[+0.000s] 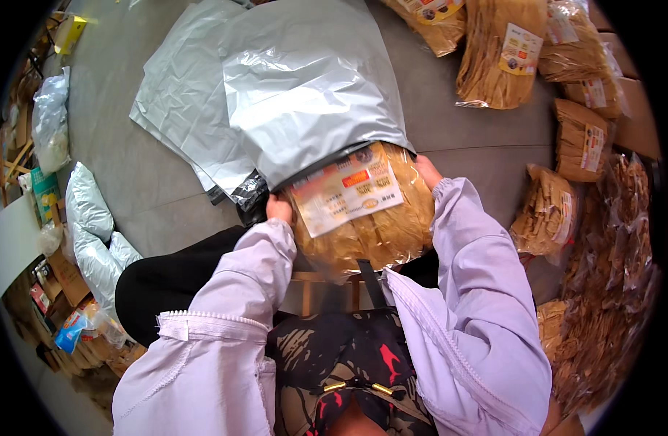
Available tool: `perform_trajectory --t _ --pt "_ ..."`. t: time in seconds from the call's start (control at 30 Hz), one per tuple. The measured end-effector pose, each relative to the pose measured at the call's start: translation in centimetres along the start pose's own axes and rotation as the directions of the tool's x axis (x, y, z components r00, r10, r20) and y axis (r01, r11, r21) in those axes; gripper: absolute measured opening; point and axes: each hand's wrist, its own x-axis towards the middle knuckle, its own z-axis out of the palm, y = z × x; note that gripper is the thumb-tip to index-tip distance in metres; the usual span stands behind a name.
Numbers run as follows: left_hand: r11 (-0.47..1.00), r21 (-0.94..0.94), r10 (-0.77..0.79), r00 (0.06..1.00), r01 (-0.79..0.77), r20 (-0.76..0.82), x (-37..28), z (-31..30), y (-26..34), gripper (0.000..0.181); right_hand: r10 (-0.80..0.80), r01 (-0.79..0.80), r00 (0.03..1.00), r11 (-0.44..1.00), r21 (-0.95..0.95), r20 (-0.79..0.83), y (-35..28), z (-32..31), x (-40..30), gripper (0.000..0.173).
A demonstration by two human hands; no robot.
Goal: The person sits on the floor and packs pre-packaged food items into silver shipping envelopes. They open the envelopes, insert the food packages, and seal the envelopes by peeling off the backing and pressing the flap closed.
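A grey plastic mailer bag (312, 103) lies on the floor before me, its dark-lined mouth facing my body. Partly inside it sits a clear plastic package of yellowish-brown dried sheets (366, 240), with a printed label (347, 191) on top. My left hand (280, 209) grips the bag's mouth at its left corner, against the package's side. At the opposite corner, my right hand (429, 172) holds the bag's edge beside the package. Most fingers of both hands are hidden beneath the bag and package. The package's near end sticks out towards my lap.
More flat grey mailers (187, 103) lie partly under the bag. Several similar packages (500, 54) are spread along the right, near cardboard boxes (636, 120) and a large heap of bagged brown sheets (606, 305). Filled white mailers (88, 229) rest at my left.
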Motion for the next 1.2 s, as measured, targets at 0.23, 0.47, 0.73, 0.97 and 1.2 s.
perform_trajectory --t 0.23,0.47,0.73,0.97,1.2 --pt "0.887 0.271 0.301 0.912 -0.375 0.279 -1.3 -5.1 17.4 0.034 -0.443 0.374 0.892 0.834 0.407 0.089 -12.7 1.1 -11.4 0.028" --pt "0.884 0.082 0.353 0.773 -0.460 0.527 -11.9 -12.8 28.6 0.023 -0.652 0.650 0.758 0.756 0.085 0.003 -19.6 4.7 -29.4 0.027" --pt "0.988 -0.129 0.143 0.795 -0.082 0.589 -18.0 -18.6 30.6 0.020 -0.497 0.500 0.810 0.863 -0.075 -0.311 -15.0 5.2 -33.7 0.022" --pt "0.892 -0.451 0.323 0.741 -0.030 0.589 -20.5 -19.5 31.3 0.020 -0.534 0.678 0.706 0.699 0.226 -0.466 -14.7 6.3 -35.3 0.018" --pt "0.667 -0.742 0.435 0.845 -0.069 0.312 -27.7 -22.5 34.5 0.030 -0.556 0.766 0.642 0.427 0.481 -0.528 -17.0 8.5 -44.3 0.010"
